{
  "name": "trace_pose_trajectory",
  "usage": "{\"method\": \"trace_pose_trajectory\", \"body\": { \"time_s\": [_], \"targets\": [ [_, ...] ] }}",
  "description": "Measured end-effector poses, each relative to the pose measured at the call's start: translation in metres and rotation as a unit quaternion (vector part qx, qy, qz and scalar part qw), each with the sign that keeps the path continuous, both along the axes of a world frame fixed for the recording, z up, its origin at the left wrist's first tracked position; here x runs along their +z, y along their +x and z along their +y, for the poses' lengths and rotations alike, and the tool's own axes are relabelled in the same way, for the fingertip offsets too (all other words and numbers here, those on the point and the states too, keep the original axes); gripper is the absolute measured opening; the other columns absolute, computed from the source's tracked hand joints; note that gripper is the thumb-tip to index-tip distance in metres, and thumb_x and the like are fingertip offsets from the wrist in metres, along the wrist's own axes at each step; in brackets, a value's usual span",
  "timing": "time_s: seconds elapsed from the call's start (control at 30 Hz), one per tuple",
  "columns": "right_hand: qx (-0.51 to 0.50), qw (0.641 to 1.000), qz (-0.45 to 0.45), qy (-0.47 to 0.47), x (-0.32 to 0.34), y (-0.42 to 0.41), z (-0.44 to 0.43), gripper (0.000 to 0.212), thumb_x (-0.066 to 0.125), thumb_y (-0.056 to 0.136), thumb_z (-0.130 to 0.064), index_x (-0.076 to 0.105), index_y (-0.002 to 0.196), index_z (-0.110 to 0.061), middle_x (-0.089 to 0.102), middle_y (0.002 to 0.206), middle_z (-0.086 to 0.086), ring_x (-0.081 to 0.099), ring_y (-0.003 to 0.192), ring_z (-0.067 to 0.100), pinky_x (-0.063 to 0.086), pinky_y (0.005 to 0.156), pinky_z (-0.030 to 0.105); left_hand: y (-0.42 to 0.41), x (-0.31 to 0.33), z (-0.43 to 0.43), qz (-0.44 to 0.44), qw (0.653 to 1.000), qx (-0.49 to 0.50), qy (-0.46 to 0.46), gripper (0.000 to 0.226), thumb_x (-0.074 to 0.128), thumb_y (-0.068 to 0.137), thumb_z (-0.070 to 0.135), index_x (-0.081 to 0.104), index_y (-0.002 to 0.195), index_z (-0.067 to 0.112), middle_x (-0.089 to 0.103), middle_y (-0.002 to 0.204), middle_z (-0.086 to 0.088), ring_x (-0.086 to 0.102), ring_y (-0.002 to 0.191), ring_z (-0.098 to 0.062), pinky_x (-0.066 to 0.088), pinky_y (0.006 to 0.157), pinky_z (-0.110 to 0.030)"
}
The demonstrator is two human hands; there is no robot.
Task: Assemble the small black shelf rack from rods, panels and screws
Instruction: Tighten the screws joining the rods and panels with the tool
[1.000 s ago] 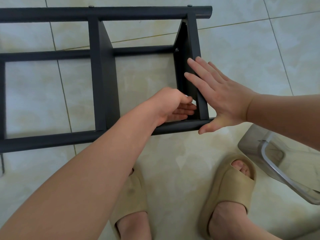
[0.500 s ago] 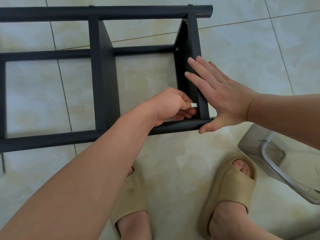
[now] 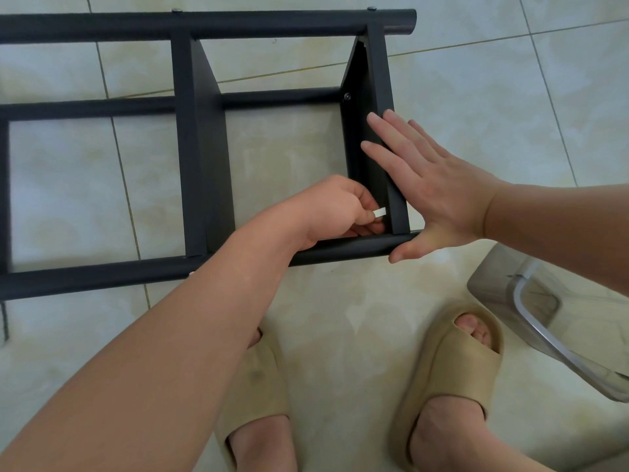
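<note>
Since 1.0 s ago: slight turn of left hand, with a small white piece now exposed at its fingertips. No shift seen in right hand or rack.

Rack: matte black, lying on its side on pale tiled floor, just ahead of two tan slippers. Counted three long round rods running left to right: far rod and near rod raised, low rod close to the floor. Two flat panels standing on edge across them: middle panel, and end panel near the rods' right ends. Noted one dark screw head on end panel's inner face at the low rod's junction, plus small screw heads on top of far rod.

Left hand: fingers curled, pinching the white piece just beside inner face of end panel, in the corner by near rod. Kind of white piece not resolvable.

Right hand: fingers straight and spread, palm flat against outer face of end panel, thumb at tip of near rod.

Right edge: grey object with shiny curved rim, kind unclear.
</note>
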State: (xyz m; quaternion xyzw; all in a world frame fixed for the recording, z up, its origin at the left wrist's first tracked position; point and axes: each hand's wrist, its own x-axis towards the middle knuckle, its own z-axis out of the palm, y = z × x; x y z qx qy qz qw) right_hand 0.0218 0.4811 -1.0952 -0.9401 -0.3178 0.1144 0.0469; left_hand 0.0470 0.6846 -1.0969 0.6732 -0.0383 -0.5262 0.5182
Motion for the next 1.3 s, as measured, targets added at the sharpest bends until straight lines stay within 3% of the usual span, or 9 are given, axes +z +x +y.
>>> {"method": "trace_pose_trajectory", "body": {
  "time_s": [0.57,0.67,0.73,0.87,0.93,1.0,1.1,1.2,1.3],
  "targets": [
    [0.002,1.0,0.01,-0.005,0.001,-0.001,0.001,0.136,0.033,0.071,-0.099,0.016,0.157,0.004,0.002,0.166,0.027,-0.002,0.155,0.042,0.015,0.122,0.064,0.001,0.003,0.004,-0.062,0.994,-0.072,0.062,0.01,0.07,0.086,0.012,0.07,0.077,0.016,0.064,0.068,0.003,0.058,0.069,-0.015,0.043,0.07,-0.027],
    [0.004,1.0,0.022,-0.02,0.004,-0.001,0.002,0.136,0.031,0.071,-0.1,0.014,0.158,0.003,0.001,0.166,0.026,-0.003,0.155,0.041,0.013,0.122,0.063,0.001,0.003,0.006,-0.134,0.97,-0.14,0.149,0.011,0.065,0.089,0.018,0.073,0.092,0.011,0.071,0.086,-0.007,0.062,0.085,-0.022,0.053,0.079,-0.039],
    [0.006,0.998,0.038,-0.048,0.011,-0.002,0.005,0.137,0.027,0.069,-0.101,0.01,0.159,0.001,-0.003,0.167,0.023,-0.007,0.155,0.038,0.008,0.124,0.061,0.0,0.005,0.013,-0.196,0.943,-0.143,0.226,0.021,0.058,0.092,0.015,0.071,0.107,0.009,0.072,0.1,-0.01,0.065,0.097,-0.027,0.053,0.091,-0.043],
    [-0.024,0.986,0.072,-0.15,0.034,-0.003,0.011,0.144,0.018,0.06,-0.106,-0.007,0.161,-0.007,-0.024,0.166,0.012,-0.025,0.153,0.026,-0.011,0.124,0.051,0.002,0.025,0.034,-0.257,0.923,-0.096,0.271,0.014,0.061,0.095,0.016,0.067,0.107,0.014,0.074,0.095,-0.005,0.067,0.092,-0.024,0.055,0.088,-0.043],
    [-0.066,0.982,0.112,-0.136,0.047,-0.005,0.019,0.144,0.023,0.056,-0.106,-0.014,0.16,-0.013,-0.026,0.166,0.004,-0.026,0.152,0.019,-0.014,0.124,0.049,0.006,0.041,0.043,-0.266,0.92,-0.089,0.272,0.016,0.061,0.096,0.017,0.066,0.111,0.014,0.075,0.096,-0.005,0.068,0.093,-0.023,0.055,0.09,-0.043],
    [-0.14,0.977,0.147,-0.066,0.059,-0.009,0.027,0.136,0.029,0.061,-0.1,-0.012,0.161,-0.018,-0.019,0.168,-0.002,-0.018,0.154,0.015,-0.011,0.125,0.047,0.012,0.057,0.049,-0.285,0.914,-0.093,0.273,0.018,0.061,0.097,0.019,0.067,0.113,0.013,0.075,0.095,-0.003,0.069,0.092,-0.02,0.055,0.088,-0.04],
    [-0.209,0.968,0.138,0.002,0.072,-0.01,0.031,0.111,0.033,0.079,-0.086,-0.002,0.162,-0.022,0.002,0.171,-0.002,-0.005,0.156,0.014,-0.004,0.127,0.044,0.024,0.078,0.055,-0.336,0.896,-0.093,0.276,0.011,0.058,0.098,0.019,0.067,0.103,0.016,0.074,0.092,0.003,0.065,0.084,-0.012,0.05,0.072,-0.026],
    [-0.22,0.97,0.104,-0.019,0.078,0.009,0.025,0.09,0.05,0.093,-0.065,0.01,0.162,-0.023,0.015,0.169,-0.001,0.003,0.156,0.015,0.0,0.126,0.044,0.045,0.09,0.046,-0.406,0.86,-0.09,0.295,0.015,0.05,0.099,0.018,0.063,0.098,0.012,0.07,0.093,-0.003,0.065,0.086,-0.021,0.055,0.072,-0.038],
    [-0.266,0.96,0.089,-0.008,0.078,0.042,0.023,0.084,0.06,0.093,-0.055,0.02,0.16,-0.024,0.019,0.168,-0.002,0.008,0.156,0.017,0.003,0.125,0.045,0.074,0.088,0.032,-0.454,0.823,-0.097,0.327,0.013,0.044,0.098,0.017,0.053,0.105,0.013,0.059,0.093,-0.003,0.057,0.082,-0.024,0.039,0.056,-0.036]
  ]
}}
